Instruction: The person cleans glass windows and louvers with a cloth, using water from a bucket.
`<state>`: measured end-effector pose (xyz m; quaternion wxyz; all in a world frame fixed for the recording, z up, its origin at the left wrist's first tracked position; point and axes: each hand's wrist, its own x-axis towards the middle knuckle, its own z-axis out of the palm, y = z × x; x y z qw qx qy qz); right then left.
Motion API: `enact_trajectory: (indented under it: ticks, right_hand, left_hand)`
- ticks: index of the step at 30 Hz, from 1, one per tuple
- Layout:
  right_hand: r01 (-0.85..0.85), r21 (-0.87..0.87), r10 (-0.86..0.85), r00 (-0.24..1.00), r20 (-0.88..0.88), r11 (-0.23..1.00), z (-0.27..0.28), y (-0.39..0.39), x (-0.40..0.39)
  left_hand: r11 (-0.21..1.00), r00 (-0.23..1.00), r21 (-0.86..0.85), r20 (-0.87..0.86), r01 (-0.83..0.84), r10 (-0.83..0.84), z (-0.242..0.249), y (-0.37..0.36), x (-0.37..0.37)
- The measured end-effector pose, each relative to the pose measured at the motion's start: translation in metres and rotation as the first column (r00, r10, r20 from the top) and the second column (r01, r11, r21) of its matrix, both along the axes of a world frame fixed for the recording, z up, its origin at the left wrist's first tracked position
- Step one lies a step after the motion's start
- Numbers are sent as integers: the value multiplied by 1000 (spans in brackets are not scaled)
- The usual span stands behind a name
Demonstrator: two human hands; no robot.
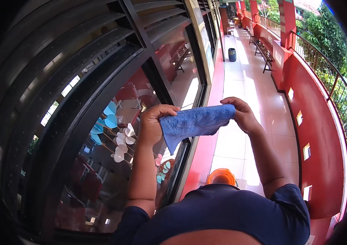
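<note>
A blue cloth (198,121) is stretched between my two hands in front of my chest, above the corridor floor. My left hand (154,121) grips its left end, thumb along the top edge, and one corner of the cloth hangs down below. The right end is held by my right hand (243,114), with the fingers closed behind the cloth and partly hidden. Just left of my left hand is a dark-framed window pane (112,163). An orange bucket (221,176) stands on the floor below, partly covered by my body.
Louvred slats (88,77) run above the glass on the left. Paper hearts (110,121) show at the window. A red wall with railing (320,134) bounds the right side. Farther down the tiled corridor (232,75) are a dark bin (232,54) and a bench (262,51).
</note>
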<state>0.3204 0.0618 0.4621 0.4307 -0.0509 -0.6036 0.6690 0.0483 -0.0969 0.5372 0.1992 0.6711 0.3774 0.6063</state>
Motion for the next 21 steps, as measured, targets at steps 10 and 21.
enact_trajectory:
  ticks: [10,21]
  right_hand:
    - [-231,-372,200,972,-120,899,7,-3,-14]
    - [119,-689,96,959,265,715,-98,-55,-63]
  left_hand:
    - [970,709,163,-662,-179,242,78,-44,31]
    - [947,332,31,-932,-320,143,34,15,29]
